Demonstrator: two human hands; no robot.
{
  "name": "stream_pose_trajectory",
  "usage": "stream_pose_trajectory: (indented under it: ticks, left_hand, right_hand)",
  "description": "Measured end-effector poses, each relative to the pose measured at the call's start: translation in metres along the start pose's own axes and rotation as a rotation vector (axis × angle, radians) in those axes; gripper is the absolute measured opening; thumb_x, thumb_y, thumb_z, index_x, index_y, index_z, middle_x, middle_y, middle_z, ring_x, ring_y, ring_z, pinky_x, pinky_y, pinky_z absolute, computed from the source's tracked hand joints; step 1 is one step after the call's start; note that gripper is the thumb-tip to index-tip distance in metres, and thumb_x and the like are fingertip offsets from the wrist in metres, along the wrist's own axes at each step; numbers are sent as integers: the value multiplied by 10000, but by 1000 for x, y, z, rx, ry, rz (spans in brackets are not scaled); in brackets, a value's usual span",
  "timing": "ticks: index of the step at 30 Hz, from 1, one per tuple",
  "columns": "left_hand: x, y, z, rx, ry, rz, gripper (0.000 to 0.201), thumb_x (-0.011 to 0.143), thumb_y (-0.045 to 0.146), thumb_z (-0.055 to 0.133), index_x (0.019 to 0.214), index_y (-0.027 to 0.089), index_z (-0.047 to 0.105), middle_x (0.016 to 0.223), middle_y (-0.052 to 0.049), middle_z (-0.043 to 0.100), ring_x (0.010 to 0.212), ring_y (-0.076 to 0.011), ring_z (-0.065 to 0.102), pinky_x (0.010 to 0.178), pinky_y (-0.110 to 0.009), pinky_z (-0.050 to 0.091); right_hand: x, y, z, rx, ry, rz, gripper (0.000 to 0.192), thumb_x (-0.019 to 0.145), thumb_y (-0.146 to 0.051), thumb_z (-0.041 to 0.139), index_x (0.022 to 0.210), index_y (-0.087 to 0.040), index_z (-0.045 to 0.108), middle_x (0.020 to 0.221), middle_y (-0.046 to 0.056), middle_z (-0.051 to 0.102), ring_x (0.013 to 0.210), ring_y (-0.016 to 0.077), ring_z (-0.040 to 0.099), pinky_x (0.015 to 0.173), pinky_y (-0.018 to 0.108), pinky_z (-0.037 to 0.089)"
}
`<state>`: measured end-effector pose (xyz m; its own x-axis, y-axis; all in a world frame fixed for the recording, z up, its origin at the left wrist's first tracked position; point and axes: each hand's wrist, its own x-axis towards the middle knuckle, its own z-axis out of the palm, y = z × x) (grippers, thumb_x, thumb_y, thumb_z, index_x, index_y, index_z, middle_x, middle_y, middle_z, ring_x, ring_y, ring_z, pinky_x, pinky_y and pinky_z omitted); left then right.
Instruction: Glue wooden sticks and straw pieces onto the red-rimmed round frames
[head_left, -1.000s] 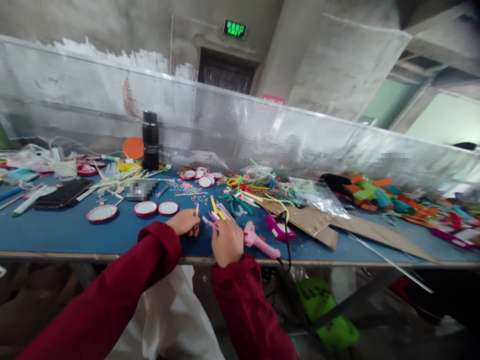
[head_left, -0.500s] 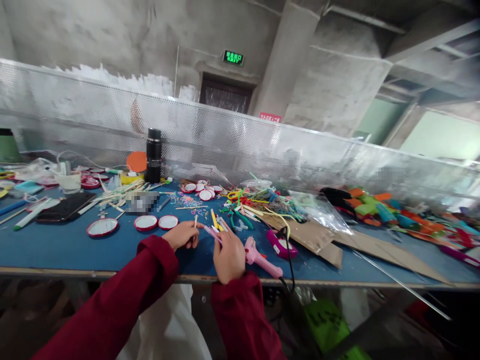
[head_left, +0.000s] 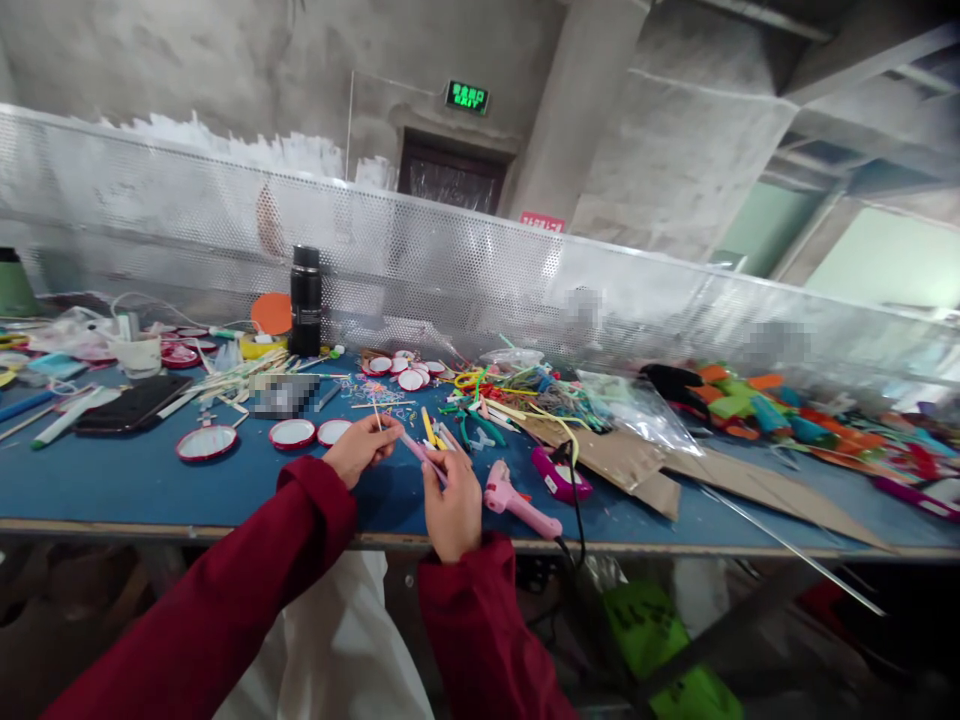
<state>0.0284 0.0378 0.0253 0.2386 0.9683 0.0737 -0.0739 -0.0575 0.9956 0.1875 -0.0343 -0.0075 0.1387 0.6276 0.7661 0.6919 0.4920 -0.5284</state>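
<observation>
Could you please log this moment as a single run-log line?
left hand: pinches thin stick | right hand: grips pink straw | pink glue gun: lying on blue table

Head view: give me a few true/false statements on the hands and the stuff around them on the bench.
1. The right hand holds a pink stick. True.
2. The left hand rests flat on a red-rimmed lid. False: it is raised and pinches a thin pale stick; the red-rimmed lids lie apart, to its left.
3. The pink glue gun lies on the blue table, to the right of the right hand. True.
4. The black bottle lies on its side. False: it stands upright near the perforated metal screen.
5. Both sleeves are green. False: they are dark red.
</observation>
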Motion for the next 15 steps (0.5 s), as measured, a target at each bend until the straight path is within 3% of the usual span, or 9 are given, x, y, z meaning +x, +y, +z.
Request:
stream_pose_trajectory:
  ticks: [3, 15]
  left_hand:
    - [-1, 1, -1, -27, -45, -64, 503, 601, 538, 826, 846, 167, 591, 510, 85, 509, 363, -28, 334, 382, -175, 169]
    - [-1, 2, -3, 38, -37, -44, 427, 632, 506, 819, 796, 174, 607, 542, 66, 553, 396, -40, 381, 393, -191, 181]
  right_hand:
    - [-3, -2, 1, -2, 3, -7, 168, 965, -283, 501, 974, -186, 637, 987, 83, 712, 981, 215, 642, 911, 344, 470]
    - [-9, -4, 6, -95, 4, -26, 180, 989, -290, 451, 955, -194, 599, 940, 76, 691, 950, 212, 630, 855, 321, 463]
